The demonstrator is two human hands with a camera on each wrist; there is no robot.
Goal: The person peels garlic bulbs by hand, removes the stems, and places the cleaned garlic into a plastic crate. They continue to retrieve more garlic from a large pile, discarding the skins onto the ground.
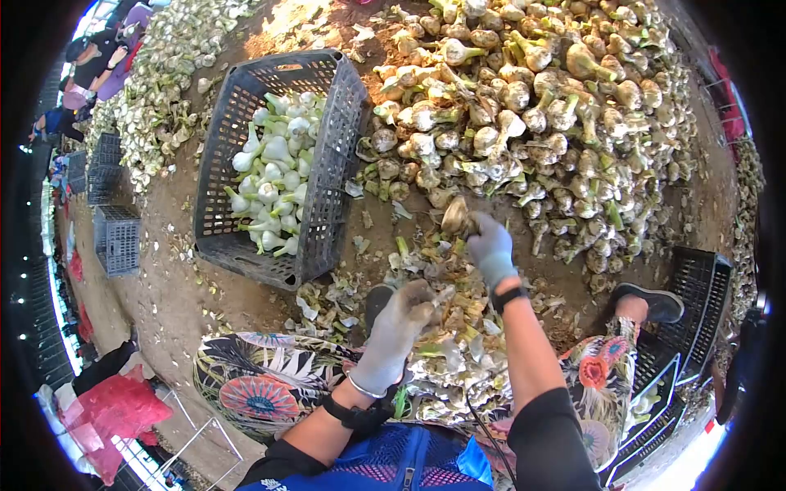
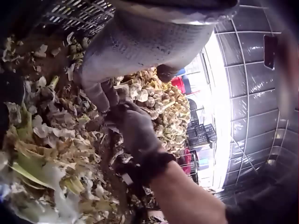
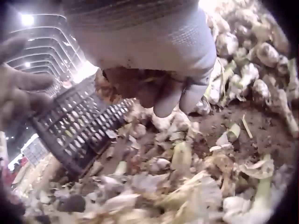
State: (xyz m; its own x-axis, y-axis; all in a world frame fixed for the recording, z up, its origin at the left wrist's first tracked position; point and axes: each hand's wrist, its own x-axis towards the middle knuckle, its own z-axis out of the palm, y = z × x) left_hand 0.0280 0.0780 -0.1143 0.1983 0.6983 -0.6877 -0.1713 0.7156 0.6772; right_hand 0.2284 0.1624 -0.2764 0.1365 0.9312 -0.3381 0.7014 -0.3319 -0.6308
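Observation:
In the head view my gloved right hand (image 1: pixel 493 250) grips a brownish, unpeeled garlic bulb (image 1: pixel 456 215) at the near edge of a big garlic heap (image 1: pixel 565 106). The right wrist view has the curled fingers (image 3: pixel 168 97) of that hand, with the bulb's papery skin (image 3: pixel 106 87) showing at their left. My gloved left hand (image 1: pixel 391 335) hovers over the peelings, its fingers loosely bent and nothing visible between them. Loose skins and cut stalks (image 1: pixel 446 348) lie below both hands, between the person's legs.
A black plastic crate (image 1: pixel 327 176) with cleaned white garlic (image 1: pixel 278 176) stands tilted at the left of the heap. More black crates (image 1: pixel 692 303) are by the right foot, and another crate (image 1: pixel 117 239) sits farther left. Other people (image 1: pixel 94 65) are at the upper left, beside more garlic.

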